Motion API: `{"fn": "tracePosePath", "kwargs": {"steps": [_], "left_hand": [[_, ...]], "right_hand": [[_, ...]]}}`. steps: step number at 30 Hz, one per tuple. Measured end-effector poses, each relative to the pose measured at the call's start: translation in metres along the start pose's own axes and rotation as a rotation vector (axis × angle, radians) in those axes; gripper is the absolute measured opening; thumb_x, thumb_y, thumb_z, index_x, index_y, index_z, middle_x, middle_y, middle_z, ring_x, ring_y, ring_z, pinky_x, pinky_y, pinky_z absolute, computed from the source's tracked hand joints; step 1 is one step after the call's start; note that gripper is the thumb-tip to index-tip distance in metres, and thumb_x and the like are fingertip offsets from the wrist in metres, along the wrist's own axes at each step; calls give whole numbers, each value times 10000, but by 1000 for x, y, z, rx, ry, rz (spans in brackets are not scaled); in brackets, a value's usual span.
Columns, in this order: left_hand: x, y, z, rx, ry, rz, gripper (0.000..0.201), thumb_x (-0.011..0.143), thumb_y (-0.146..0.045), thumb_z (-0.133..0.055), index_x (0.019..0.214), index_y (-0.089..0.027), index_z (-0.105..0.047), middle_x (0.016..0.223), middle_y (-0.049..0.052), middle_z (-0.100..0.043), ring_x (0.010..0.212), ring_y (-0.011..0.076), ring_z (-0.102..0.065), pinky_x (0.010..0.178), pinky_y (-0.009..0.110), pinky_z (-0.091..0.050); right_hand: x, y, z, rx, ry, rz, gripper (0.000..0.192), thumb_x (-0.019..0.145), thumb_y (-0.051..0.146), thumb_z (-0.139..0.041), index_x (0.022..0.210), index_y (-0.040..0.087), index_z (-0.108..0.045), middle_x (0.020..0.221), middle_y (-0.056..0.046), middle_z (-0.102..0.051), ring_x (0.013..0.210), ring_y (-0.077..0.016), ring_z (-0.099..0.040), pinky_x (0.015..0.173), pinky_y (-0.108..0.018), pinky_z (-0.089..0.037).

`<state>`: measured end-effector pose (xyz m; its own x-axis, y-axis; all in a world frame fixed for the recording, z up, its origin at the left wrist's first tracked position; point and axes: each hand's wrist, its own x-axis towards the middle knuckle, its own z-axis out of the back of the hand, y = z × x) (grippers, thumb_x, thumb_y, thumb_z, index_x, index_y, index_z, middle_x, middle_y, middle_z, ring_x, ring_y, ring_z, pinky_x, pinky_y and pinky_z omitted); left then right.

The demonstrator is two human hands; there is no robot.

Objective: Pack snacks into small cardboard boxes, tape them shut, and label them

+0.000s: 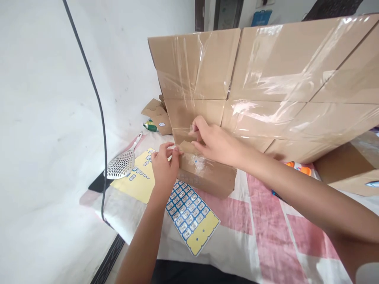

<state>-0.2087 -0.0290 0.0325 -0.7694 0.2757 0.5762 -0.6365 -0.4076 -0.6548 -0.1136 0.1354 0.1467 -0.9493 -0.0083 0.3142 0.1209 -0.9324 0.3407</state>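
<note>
A small brown cardboard box (207, 173) lies on the cloth in front of me, with shiny clear tape across its upper face. The fingers of my left hand (166, 163) are bent around its left end, thumb and fingertips pinching at the edge of a flap. Above that same end is my right hand (214, 142), fingers curled. A small see-through piece, which looks like clear tape (192, 129), shows at its fingertips. Below the box lies a sticker sheet (188, 213) with rows of blue-edged labels.
Behind the box stands a tall taped cardboard panel (266, 75). A white slotted skimmer (121, 163) rests over a yellow sheet (142, 185) at left, near a hanging black cable (99, 102). An open carton (349, 161) is at right, and a smaller one (160, 118) behind.
</note>
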Motion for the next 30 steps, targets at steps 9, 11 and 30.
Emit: {"fn": "tracePosePath", "kwargs": {"steps": [9,11,30], "left_hand": [[-7,-15,6,-59,-123,44,198,958,-409,-601,900,-237,-679,651,-32,-734,673,173,-710,801,328,-472],[-9,-18,11,-120,-103,69,197,947,-414,-622,892,-239,-694,614,-45,-705,621,155,-679,756,305,-476],[-38,-34,9,-634,434,643,355,886,-505,-640,1016,-251,-429,531,-64,-631,394,124,-499,454,219,-370]], "right_hand": [[-1,0,-45,-205,-214,372,299,949,244,-661,1157,191,-452,1126,-126,-707,978,-271,-679,740,-354,-477],[-2,0,-50,-260,-289,470,87,1009,196,-527,1082,201,-478,1029,-102,-705,930,-250,-660,743,-358,-464],[31,-54,4,389,239,-257,335,738,49,-570,921,255,-381,750,29,-655,805,-210,-660,677,-301,-459]]}}
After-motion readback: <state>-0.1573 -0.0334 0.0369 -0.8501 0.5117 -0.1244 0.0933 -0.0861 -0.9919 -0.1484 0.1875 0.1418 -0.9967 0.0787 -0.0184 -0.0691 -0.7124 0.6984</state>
